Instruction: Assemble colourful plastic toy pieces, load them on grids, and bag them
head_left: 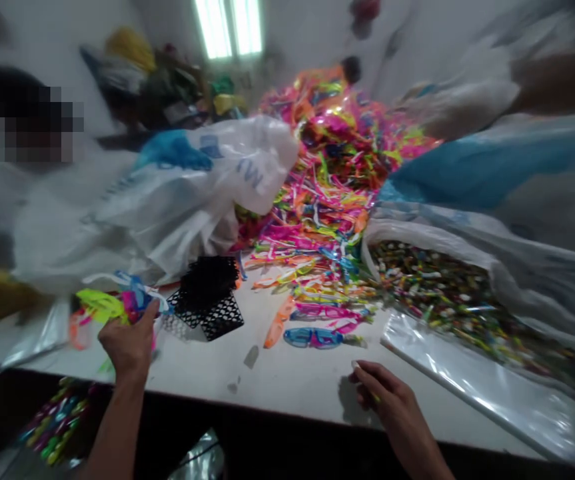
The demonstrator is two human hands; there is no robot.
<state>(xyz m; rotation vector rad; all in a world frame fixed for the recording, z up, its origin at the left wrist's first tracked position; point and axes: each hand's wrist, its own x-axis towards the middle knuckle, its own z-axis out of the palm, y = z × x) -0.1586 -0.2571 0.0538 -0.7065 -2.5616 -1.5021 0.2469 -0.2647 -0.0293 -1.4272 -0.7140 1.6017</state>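
Observation:
My left hand (pixel 130 337) is closed around a bunch of colourful plastic toy glasses (pixel 102 305), in neon yellow, blue, pink and white, at the left of the table. Low over the front right of the table is my right hand (pixel 390 397), its thumb and fingers pinched together. Something small and pale shows at the fingertips, and a bit of yellow shows between the fingers; I cannot make out what they are. A pair of blue toy glasses (pixel 313 337) lies flat in front of a row of pink, orange and yellow ones.
Behind the row rises a large heap of toy glasses (pixel 327 160). Black perforated sheets (pixel 210 293) lie left of centre. An open white sack (pixel 487 257) of small multicoloured pieces stands at right, beside a stack of clear plastic bags (pixel 487 393). Another person sits at far left.

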